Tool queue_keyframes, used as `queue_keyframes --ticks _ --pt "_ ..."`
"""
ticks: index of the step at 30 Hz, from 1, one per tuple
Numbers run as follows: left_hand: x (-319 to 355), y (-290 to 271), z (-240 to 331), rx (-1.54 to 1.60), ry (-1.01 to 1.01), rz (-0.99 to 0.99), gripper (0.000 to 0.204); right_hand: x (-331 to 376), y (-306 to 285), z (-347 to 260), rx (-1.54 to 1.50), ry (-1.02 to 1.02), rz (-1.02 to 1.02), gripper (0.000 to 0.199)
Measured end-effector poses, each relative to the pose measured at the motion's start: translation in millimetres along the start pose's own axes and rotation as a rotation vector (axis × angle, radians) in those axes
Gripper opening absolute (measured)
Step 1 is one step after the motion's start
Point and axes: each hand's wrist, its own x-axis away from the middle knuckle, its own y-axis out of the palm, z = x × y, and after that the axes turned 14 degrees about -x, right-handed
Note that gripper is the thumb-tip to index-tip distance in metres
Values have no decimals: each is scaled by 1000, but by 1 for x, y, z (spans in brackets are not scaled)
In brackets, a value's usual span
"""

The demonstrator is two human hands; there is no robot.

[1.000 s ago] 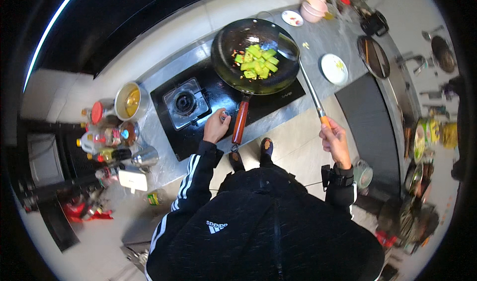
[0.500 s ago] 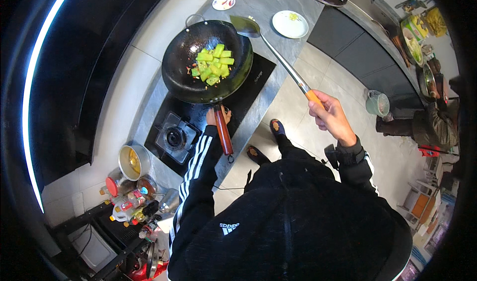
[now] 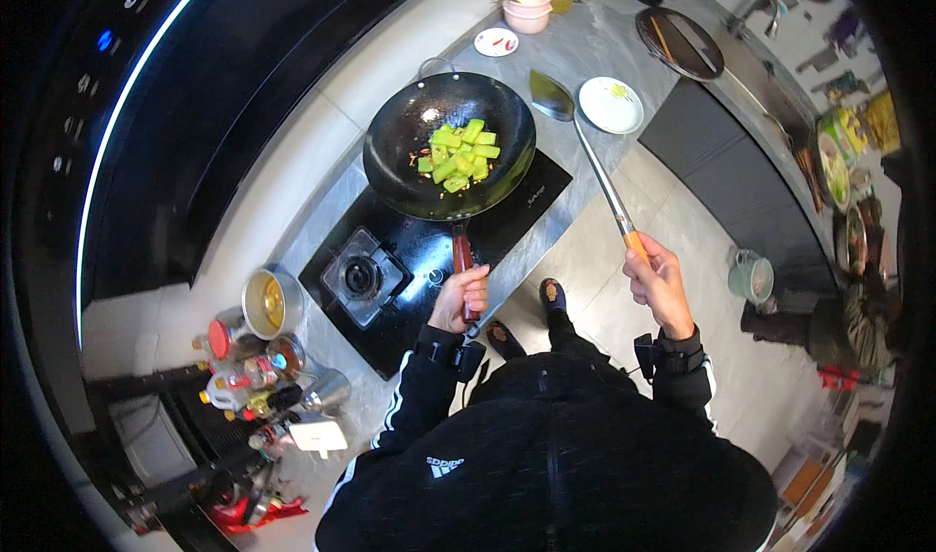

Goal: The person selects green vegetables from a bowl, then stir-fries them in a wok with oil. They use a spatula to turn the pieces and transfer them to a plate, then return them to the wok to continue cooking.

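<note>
My left hand (image 3: 460, 300) is closed round the red-brown handle of a black wok (image 3: 395, 152). Green vegetable pieces (image 3: 458, 157) with small red and pale bits lie heaped in its bottom. The wok sits over the far part of a black glass hob (image 3: 434, 303), hiding what is under it. In my right hand (image 3: 661, 284) is a wok spatula (image 3: 552, 96), gripped by its orange-brown handle end. Its metal blade is up and away, apart from the wok, between the wok and a white plate (image 3: 603, 116) with a few green scraps.
A bare gas burner (image 3: 363, 277) is at the hob's near left. Beside it stand a metal pot (image 3: 253, 303) and several bottles. Beyond the wok are a small dish (image 3: 496, 42) and pink bowls (image 3: 527, 18). Another person (image 3: 863, 323) is at the far right.
My left hand has come from beside the hob's front, under the wok handle, to a grip round the handle. My right hand still holds the spatula off the wok. The view has shifted.
</note>
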Motion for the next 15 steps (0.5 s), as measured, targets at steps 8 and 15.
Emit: queue_keyframes --ticks 8,15 --pt "34 39 31 92 -85 108 19 17 -41 -33 117 -141 111 43" --pt "88 35 -25 -60 8 65 16 -9 -38 -59 74 -196 83 38"
